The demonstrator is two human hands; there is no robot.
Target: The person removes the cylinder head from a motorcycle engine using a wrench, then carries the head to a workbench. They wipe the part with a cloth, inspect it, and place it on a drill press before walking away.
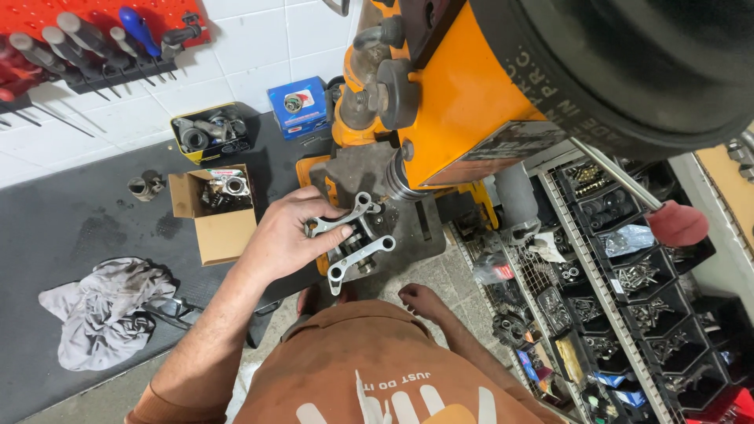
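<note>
Machinery, an orange drill press (463,102), loomed at twelve o'clock over the worktop (71,228). Left hand (287,235) gripped the metal rocker-arm assembly (357,239) on its table, fingers curled around it. Right hand (422,301) hung at six o'clock, fingers loosely bent, empty.

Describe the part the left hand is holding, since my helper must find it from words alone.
Start at the big orange press by the tiled wall. On its dark table, the left hand grips a grey metal assembly. Unlike the loose parts in the cardboard box nearby, it has two flat silver arms with ring-shaped ends.
</note>
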